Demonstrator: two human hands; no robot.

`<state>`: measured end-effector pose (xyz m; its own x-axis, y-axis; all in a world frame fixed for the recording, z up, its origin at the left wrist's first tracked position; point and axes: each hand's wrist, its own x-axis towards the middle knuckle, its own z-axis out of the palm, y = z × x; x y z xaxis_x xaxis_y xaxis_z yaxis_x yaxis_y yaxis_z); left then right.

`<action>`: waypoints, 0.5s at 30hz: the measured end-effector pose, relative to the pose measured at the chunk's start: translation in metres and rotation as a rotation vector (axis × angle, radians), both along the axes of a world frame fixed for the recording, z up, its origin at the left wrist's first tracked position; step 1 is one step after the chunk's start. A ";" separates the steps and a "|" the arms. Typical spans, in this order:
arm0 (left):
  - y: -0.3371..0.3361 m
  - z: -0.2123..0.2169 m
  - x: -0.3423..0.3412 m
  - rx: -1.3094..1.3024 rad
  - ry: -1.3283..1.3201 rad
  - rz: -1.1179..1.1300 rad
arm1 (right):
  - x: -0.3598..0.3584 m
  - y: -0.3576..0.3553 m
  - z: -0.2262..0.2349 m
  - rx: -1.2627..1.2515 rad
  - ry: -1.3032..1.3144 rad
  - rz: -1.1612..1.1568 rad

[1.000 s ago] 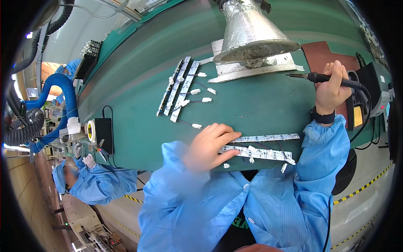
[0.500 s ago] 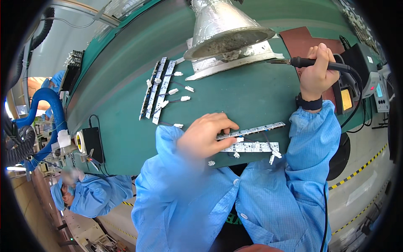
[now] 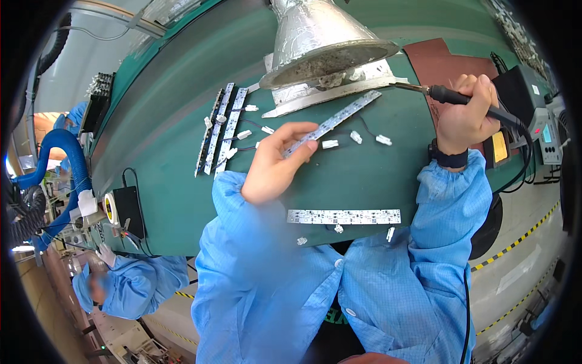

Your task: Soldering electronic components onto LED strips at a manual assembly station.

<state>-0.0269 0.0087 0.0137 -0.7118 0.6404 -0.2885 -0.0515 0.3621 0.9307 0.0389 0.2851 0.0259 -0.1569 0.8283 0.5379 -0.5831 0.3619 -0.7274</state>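
My left hand (image 3: 276, 164) grips the near end of a long white circuit strip (image 3: 342, 118) and holds it out over the green bench (image 3: 163, 145), its far end under the silver fume hood (image 3: 321, 45). My right hand (image 3: 467, 115) is closed around a black-handled soldering iron (image 3: 451, 97), its tip pointing left toward the hood's rim. A second strip (image 3: 344, 216) lies flat near the bench's front edge between my blue sleeves. Small white connectors (image 3: 357, 138) with wires lie loose around the held strip.
Several more strips (image 3: 221, 130) lie side by side at the left of the bench. A brown mat (image 3: 445, 60) and a soldering station (image 3: 539, 130) sit at right. A black box and tape roll (image 3: 124, 209) sit at front left. Another person in blue (image 3: 130, 285) works lower left beside a blue hose (image 3: 63, 145).
My left hand lifted one strip from the front edge and carried it up toward the hood. My right hand with the iron stayed near the hood's right side.
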 end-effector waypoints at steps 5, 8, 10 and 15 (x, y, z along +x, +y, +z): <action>-0.004 -0.008 0.001 0.097 0.044 0.034 | 0.001 -0.024 0.003 0.055 0.000 0.025; -0.001 -0.005 0.004 0.053 -0.086 0.116 | 0.008 -0.040 -0.001 0.148 -0.025 0.125; -0.002 -0.008 0.004 0.047 -0.014 0.103 | 0.012 -0.047 -0.004 0.256 -0.070 0.207; -0.002 -0.016 0.009 0.069 0.207 0.062 | 0.015 -0.068 -0.008 0.604 -0.081 0.419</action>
<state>-0.0180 0.0071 -0.0027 -0.7898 0.6067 -0.0894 0.1230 0.2995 0.9461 0.0537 0.2169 0.0174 -0.4538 0.2535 0.8543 -0.7130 0.4718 -0.5187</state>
